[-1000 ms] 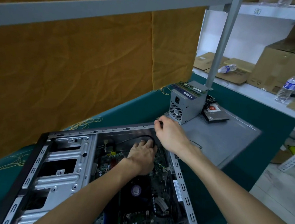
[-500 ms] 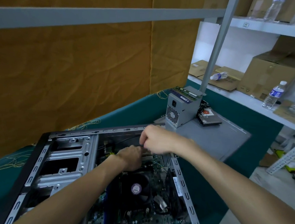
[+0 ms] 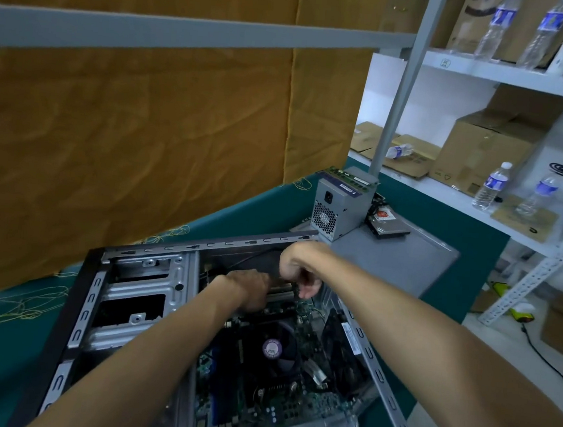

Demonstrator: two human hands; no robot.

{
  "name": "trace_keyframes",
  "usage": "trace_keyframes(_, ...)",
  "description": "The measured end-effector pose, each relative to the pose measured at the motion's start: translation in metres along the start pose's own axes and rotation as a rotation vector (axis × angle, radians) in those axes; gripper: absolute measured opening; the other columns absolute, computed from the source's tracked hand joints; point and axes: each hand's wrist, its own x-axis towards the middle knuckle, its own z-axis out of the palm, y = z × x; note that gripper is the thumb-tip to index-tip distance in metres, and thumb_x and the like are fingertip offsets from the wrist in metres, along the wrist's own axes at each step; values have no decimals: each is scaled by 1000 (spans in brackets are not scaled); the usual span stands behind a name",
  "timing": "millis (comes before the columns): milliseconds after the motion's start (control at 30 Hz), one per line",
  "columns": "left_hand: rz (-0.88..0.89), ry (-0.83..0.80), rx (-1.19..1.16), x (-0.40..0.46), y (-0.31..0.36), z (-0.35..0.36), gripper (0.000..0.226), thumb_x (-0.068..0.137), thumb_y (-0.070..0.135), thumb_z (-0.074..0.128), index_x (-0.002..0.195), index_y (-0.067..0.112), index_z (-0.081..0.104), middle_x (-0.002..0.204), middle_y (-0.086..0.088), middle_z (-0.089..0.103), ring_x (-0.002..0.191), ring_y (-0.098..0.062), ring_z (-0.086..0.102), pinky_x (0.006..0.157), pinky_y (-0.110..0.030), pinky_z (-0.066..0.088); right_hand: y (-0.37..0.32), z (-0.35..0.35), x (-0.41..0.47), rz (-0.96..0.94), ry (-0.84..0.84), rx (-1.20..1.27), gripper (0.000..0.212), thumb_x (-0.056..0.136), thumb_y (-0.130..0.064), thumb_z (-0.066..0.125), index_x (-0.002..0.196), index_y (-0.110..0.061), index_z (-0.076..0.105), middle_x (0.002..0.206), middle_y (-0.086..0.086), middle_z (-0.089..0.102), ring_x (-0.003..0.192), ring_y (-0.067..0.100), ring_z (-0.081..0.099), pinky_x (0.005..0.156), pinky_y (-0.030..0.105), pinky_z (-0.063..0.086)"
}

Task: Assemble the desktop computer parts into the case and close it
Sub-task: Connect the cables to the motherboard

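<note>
The open computer case (image 3: 136, 302) lies on its side on the green table. Inside is the motherboard (image 3: 222, 409) with its CPU fan (image 3: 273, 349). My left hand (image 3: 249, 289) reaches down by the memory slots (image 3: 281, 293), and its fingers are hidden. My right hand (image 3: 297, 266) hovers just right of it at the case's far rim, fingers curled, and seems to pinch a thin black cable (image 3: 256, 255) that runs along the inner wall. The power supply (image 3: 338, 208) stands on the grey side panel (image 3: 405, 265), with memory sticks (image 3: 348, 178) on top. A hard drive (image 3: 388, 224) lies beside it.
An orange curtain hangs behind the table, crossed by a grey rail. A grey post (image 3: 404, 81) rises behind the power supply. White shelves on the right carry cardboard boxes (image 3: 483, 149) and water bottles (image 3: 490, 185). The table's edge drops to the floor on the right.
My right hand left the case's far corner, moved left and curled above the memory slots. My left hand shifted slightly deeper. The view tilted up.
</note>
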Motion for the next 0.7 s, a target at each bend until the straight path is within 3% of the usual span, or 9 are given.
trace_keyframes(133, 13, 17, 36, -5, 2, -1, 48, 100, 14, 43, 148, 16, 43, 139, -14, 59, 124, -31, 60, 92, -38, 48, 3, 2, -2, 33, 9, 78, 41, 111, -16, 32, 134, 13, 48, 125, 19, 64, 109, 19, 67, 107, 27, 48)
trace_keyframes(200, 8, 24, 59, -6, 3, -1, 45, 101, 14, 43, 145, 14, 46, 139, -14, 59, 124, -31, 60, 94, -39, 48, 4, 7, 0, 30, 18, 23, 36, 110, -17, 32, 126, 9, 53, 117, 16, 65, 97, 19, 68, 103, 24, 49)
trace_keyframes(267, 16, 37, 92, -7, 3, -2, 42, 101, 13, 45, 143, 13, 48, 139, -14, 59, 124, -31, 60, 94, -40, 49, 5, 16, -7, -18, 58, -182, 32, 109, -18, 31, 115, 5, 53, 92, 13, 67, 69, 20, 59, 81, 23, 53)
trace_keyframes(333, 51, 51, 134, -7, 4, -3, 50, 101, 13, 45, 150, 21, 41, 140, -12, 58, 125, -31, 59, 93, -40, 49, 9, 27, -11, -67, 98, -356, 30, 108, -18, 34, 124, 2, 49, 80, 14, 70, 57, 19, 55, 56, 28, 52)
trace_keyframes(400, 94, 47, 179, -7, 3, -5, 64, 102, 13, 45, 160, 33, 24, 144, -9, 56, 127, -30, 58, 92, -40, 49, 13, 35, -12, -138, 133, -444, 39, 105, -14, 39, 140, 3, 45, 112, 19, 69, 57, 21, 55, 36, 24, 47)
trace_keyframes(467, 114, 44, 220, -7, 3, -5, 73, 103, 13, 46, 162, 37, 11, 147, -8, 55, 128, -29, 58, 91, -41, 49, 14, 38, -10, -192, 190, -471, 49, 103, -8, 44, 150, 2, 37, 137, 22, 54, 61, 23, 54, 31, 24, 44)
trace_keyframes(533, 117, 39, 242, -6, 4, -5, 74, 104, 13, 47, 163, 36, 8, 148, -9, 53, 129, -29, 57, 92, -42, 50, 15, 44, -6, -195, 256, -457, 60, 102, -8, 46, 157, 2, 24, 147, 23, 45, 82, 28, 63, 56, 32, 56)
trace_keyframes(600, 113, 29, 243, -6, 4, -4, 74, 104, 12, 45, 163, 36, 8, 151, -8, 51, 131, -30, 56, 94, -42, 49, 15, 52, 3, -200, 292, -459, 76, 101, -10, 50, 161, 1, 5, 156, 23, 36, 120, 36, 60, 89, 42, 55)
trace_keyframes(700, 115, 33, 234, -5, 4, -6, 72, 104, 12, 45, 163, 35, 9, 152, -8, 51, 132, -29, 55, 95, -42, 48, 18, 55, 5, -206, 277, -421, 84, 99, -8, 53, 161, -1, -3, 162, 22, 28, 132, 34, 56, 103, 44, 50)
